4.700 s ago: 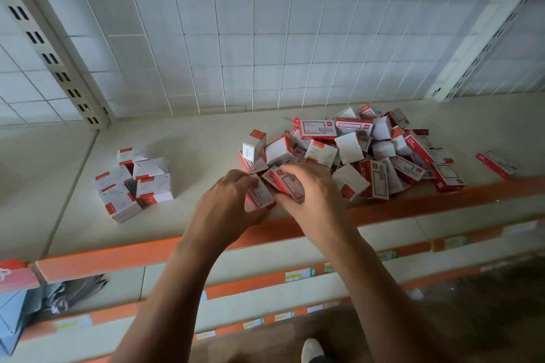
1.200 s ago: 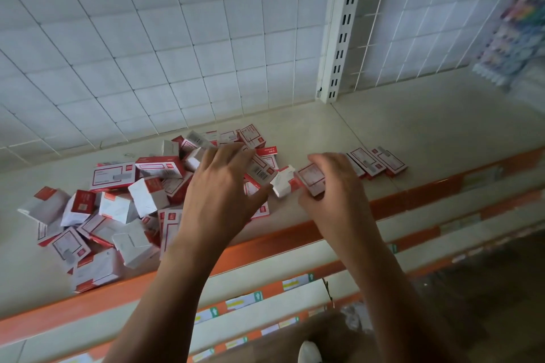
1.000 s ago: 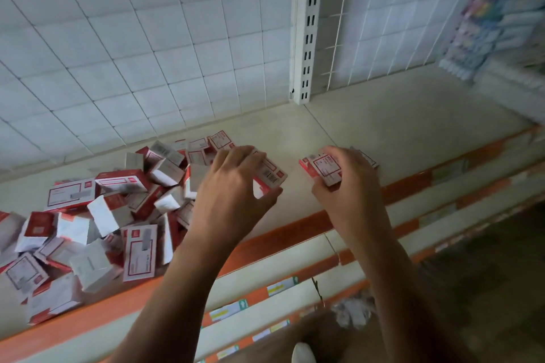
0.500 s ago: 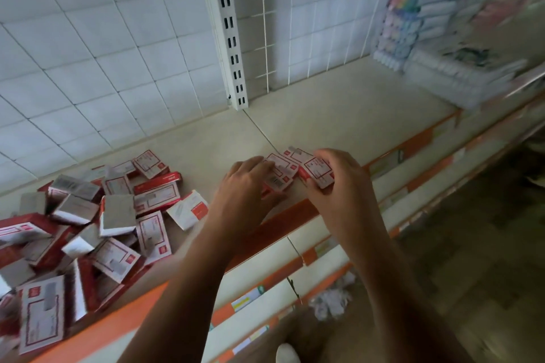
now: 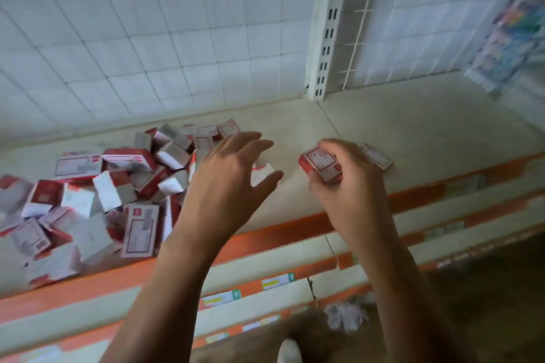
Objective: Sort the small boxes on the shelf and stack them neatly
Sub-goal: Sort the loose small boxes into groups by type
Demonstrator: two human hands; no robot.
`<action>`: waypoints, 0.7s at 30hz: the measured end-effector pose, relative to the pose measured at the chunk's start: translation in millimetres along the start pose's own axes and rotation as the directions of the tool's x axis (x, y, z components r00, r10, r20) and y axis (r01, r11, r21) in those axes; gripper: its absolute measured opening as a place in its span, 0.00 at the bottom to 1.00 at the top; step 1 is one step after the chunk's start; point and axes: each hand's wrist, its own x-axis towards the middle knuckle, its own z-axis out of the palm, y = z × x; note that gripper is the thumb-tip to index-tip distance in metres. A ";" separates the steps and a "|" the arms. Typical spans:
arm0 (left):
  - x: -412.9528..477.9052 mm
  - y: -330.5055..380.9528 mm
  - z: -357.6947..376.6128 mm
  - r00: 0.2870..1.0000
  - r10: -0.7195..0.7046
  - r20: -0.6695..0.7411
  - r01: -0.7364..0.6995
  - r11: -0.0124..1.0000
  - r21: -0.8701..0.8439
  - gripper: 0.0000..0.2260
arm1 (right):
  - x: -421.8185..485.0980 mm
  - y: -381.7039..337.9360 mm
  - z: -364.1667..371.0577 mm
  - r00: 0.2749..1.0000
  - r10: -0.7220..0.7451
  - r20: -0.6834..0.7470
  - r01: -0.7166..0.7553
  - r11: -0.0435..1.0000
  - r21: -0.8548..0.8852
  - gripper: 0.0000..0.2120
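Two hands are over the shelf (image 5: 413, 132), held apart. The left hand (image 5: 230, 183) is spread with straight fingers and grips nothing. It hangs over the right fringe of the loose pile of small boxes (image 5: 118, 186). A white box (image 5: 263, 174) shows between its thumb and forefinger, but contact cannot be determined. The right hand (image 5: 354, 188) has its fingers curled round one red-and-white box (image 5: 321, 163), label face up, near the orange front edge (image 5: 283, 234). Just behind that hand, flat boxes (image 5: 379, 156) lie on the shelf, partly hidden. The pile occupies the shelf's left part, from the front edge toward the back, with boxes at all angles. A white slotted upright (image 5: 327, 29) stands at the back edge. Blurred coloured packs (image 5: 513, 38) sit at the far right.
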 end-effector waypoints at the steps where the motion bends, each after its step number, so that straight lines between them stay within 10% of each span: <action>1: -6.5 -5.4 -10.6 1.000 -0.009 -0.021 0.010 1.000 0.014 0.19 | 1.6 -10.2 6.9 0.999 -0.029 0.012 0.029 1.000 0.007 0.21; 21: -243.9 -228.1 -207.8 0.767 -0.541 -0.345 0.621 0.760 0.190 0.16 | -68.9 -313.8 242.5 0.762 -0.561 0.325 0.377 0.791 0.482 0.22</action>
